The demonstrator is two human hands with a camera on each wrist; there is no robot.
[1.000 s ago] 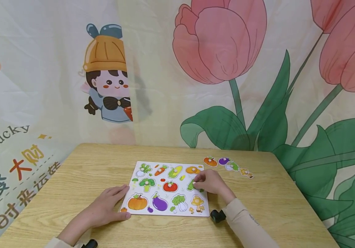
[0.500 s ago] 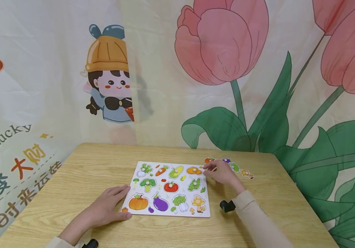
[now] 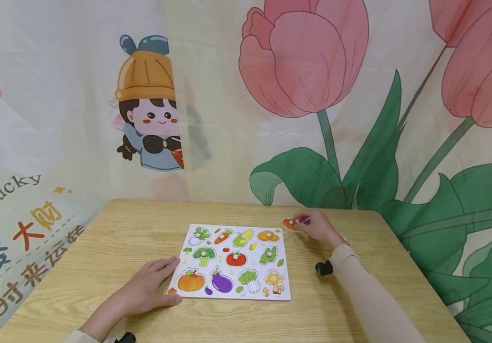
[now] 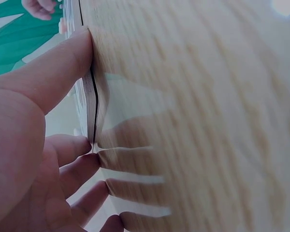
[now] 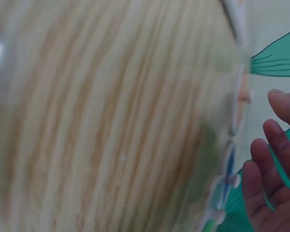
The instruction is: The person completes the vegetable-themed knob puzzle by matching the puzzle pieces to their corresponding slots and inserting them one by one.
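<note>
A white vegetable puzzle board [image 3: 229, 297] lies on the table. Knobbed pieces such as the tomato [image 3: 236, 259] and the pea piece [image 3: 269, 256] sit in its upper two rows; the bottom row shows pictures without knobs. My left hand [image 3: 147, 286] rests at the board's left edge, its thumb by the near corner; the left wrist view shows fingertips along that edge. Beyond the board's far right corner, my right hand [image 3: 316, 226] hovers over loose pieces, fingers loosely bent at the eggplant piece [image 3: 307, 221]. Beside it lies the pumpkin piece [image 3: 289, 224]. In the right wrist view the fingers [image 5: 270, 159] hold nothing.
Part of the mushroom piece [image 3: 347, 241] shows behind my right wrist; the cabbage piece is covered by that hand. The wooden table [image 3: 143, 228] ends at a printed cloth backdrop [image 3: 220, 143]. A black wrist camera [image 3: 324, 268] sits below my right wrist.
My right hand has let go of the pea piece, which sits in the board, and has moved away and to the right over the loose pieces. My left hand has stayed put.
</note>
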